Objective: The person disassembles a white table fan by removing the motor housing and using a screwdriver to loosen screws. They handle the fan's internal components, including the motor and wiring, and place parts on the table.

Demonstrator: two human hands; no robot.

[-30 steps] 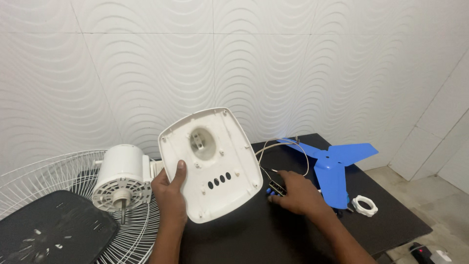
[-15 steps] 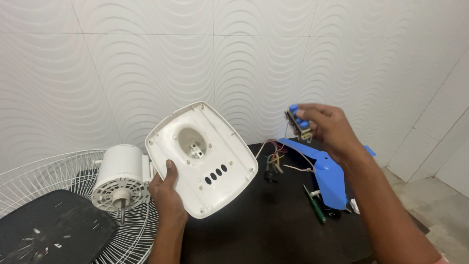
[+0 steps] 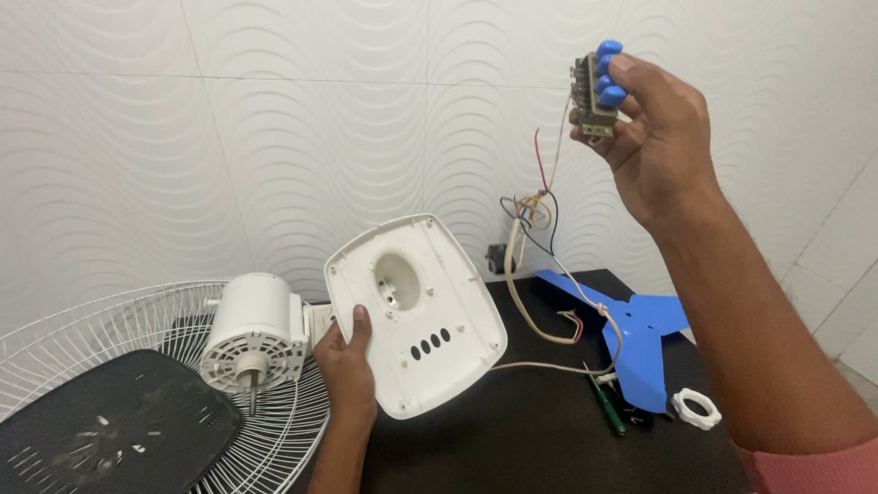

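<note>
Right grip (image 3: 654, 137) pinches switch block (image 3: 596, 87) upright, apparently buttons rightward; left grip (image 3: 346, 366) clasps tilted cover (image 3: 416, 311)

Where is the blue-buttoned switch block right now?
In the head view, the switch block is held up at the upper right in the right hand, before the white wall, its wires trailing down.

Single head-worn view, looking forward and slightly down from close range over a dark table (image 3: 512, 439) toward a white wavy-patterned wall (image 3: 229, 137); both forearms entering from the bottom edge, hands within arm's reach. No second view to overlap.
</note>
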